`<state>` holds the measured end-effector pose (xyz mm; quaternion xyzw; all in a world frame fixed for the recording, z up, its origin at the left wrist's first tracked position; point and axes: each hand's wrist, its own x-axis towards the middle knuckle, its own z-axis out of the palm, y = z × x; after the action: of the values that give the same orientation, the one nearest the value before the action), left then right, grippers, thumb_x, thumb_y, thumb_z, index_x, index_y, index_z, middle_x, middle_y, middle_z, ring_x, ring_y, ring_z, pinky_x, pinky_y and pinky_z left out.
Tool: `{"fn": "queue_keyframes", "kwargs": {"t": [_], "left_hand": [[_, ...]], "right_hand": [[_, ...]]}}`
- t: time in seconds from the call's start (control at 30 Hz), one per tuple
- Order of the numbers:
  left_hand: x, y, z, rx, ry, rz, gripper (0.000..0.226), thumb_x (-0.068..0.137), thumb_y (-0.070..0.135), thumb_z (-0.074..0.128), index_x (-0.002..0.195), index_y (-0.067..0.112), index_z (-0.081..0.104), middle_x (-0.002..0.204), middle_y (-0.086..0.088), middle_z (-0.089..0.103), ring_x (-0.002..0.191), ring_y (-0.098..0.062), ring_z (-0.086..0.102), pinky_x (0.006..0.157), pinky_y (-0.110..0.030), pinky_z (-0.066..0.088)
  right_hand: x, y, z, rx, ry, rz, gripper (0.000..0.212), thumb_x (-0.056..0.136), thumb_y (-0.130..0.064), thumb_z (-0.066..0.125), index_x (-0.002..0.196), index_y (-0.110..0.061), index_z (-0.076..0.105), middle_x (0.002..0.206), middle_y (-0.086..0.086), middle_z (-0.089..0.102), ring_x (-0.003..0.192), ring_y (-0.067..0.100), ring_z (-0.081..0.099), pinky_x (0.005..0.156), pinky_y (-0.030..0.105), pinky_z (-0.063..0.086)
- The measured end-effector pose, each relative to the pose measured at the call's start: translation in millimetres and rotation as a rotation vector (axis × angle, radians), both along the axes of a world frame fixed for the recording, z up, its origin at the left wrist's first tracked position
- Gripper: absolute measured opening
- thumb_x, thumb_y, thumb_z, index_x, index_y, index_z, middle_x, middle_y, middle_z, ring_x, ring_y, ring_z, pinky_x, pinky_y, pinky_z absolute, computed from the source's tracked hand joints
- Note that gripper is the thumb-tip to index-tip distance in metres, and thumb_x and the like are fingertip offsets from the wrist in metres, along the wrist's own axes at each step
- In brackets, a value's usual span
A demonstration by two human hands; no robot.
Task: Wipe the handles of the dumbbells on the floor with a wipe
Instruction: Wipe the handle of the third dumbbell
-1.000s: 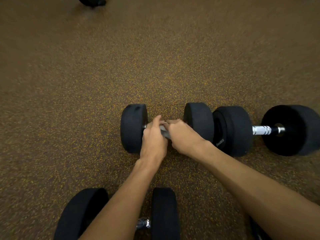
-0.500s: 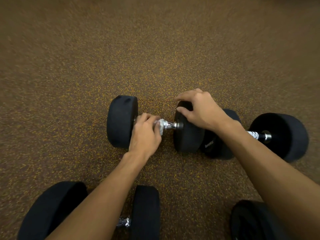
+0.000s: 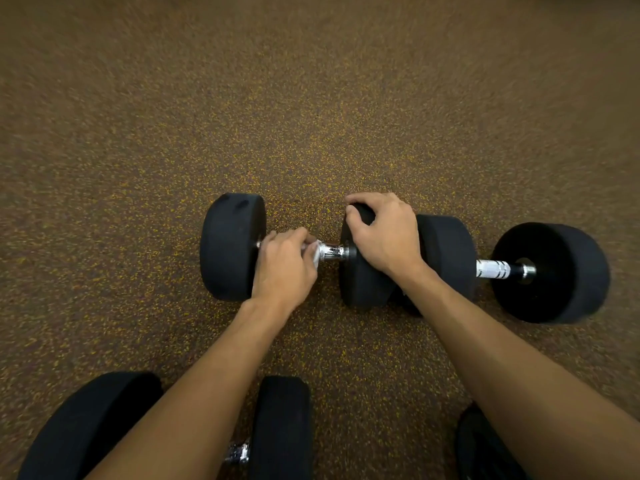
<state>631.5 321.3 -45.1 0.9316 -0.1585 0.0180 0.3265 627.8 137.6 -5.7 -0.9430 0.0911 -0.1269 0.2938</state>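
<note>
Centre frame: left hand (image 3: 282,268) is curling around crumpled white wipe (image 3: 313,252) on shiny chrome handle (image 3: 332,252); right hand (image 3: 384,233) is gripping round matte-black dumbbell head (image 3: 360,282) on speckled floor (image 3: 311,116).

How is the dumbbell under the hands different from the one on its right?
The held dumbbell has the left hand wrapping a white wipe round its handle; the right-side dumbbell has a bare handle. The right hand grips the held dumbbell's head; nobody touches the right-side dumbbell. Both have black round heads and shiny handles, lying on the floor.
</note>
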Motion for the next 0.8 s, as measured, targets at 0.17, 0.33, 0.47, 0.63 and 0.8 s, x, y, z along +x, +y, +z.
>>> {"fn": "queue_keyframes", "kwargs": {"t": [0.17, 0.33, 0.47, 0.63, 0.8], "left_hand": [[24, -7, 5, 0.200, 0.156, -0.121, 0.028, 0.109, 0.031, 0.052, 0.124, 0.021, 0.073, 0.119, -0.007, 0.074, 0.113, -0.033, 0.065, 0.103, -0.044, 0.044], [7, 6, -8, -0.056, -0.003, -0.033, 0.017, 0.100, 0.020, 0.071, 0.112, 0.013, 0.080, 0.106, -0.005, 0.076, 0.102, -0.026, 0.065, 0.099, -0.041, 0.050], [22, -8, -2, 0.180, 0.116, -0.086, 0.030, 0.109, 0.033, 0.051, 0.119, 0.020, 0.076, 0.117, -0.005, 0.075, 0.110, -0.030, 0.065, 0.104, -0.043, 0.041], [17, -1, -7, 0.203, 0.089, -0.112, 0.034, 0.110, 0.040, 0.047, 0.126, 0.024, 0.073, 0.123, 0.000, 0.073, 0.120, -0.025, 0.062, 0.121, -0.044, 0.027], [11, -1, -9, 0.185, 0.063, -0.027, 0.033, 0.109, 0.036, 0.048, 0.123, 0.022, 0.075, 0.120, -0.002, 0.073, 0.120, -0.027, 0.061, 0.130, -0.047, 0.014]], "right_hand": [[2, -1, -1, 0.055, -0.016, -0.037, 0.031, 0.095, -0.042, 0.061, 0.115, -0.028, 0.081, 0.115, -0.008, 0.078, 0.115, 0.015, 0.067, 0.105, 0.038, 0.051], [3, -3, -3, 0.047, -0.045, -0.039, 0.026, 0.098, -0.036, 0.065, 0.116, -0.025, 0.081, 0.117, -0.009, 0.078, 0.115, 0.013, 0.066, 0.105, 0.032, 0.048], [1, -1, -3, 0.049, -0.057, -0.042, 0.028, 0.097, -0.038, 0.064, 0.115, -0.026, 0.082, 0.116, -0.009, 0.078, 0.114, 0.013, 0.068, 0.105, 0.036, 0.051], [-1, 0, -2, 0.059, -0.080, -0.043, 0.026, 0.097, -0.035, 0.065, 0.114, -0.026, 0.082, 0.116, -0.008, 0.079, 0.114, 0.014, 0.068, 0.105, 0.035, 0.051], [-3, 0, -3, 0.049, -0.087, -0.049, 0.026, 0.098, -0.034, 0.066, 0.115, -0.025, 0.082, 0.117, -0.008, 0.079, 0.113, 0.012, 0.068, 0.104, 0.031, 0.050]]}}
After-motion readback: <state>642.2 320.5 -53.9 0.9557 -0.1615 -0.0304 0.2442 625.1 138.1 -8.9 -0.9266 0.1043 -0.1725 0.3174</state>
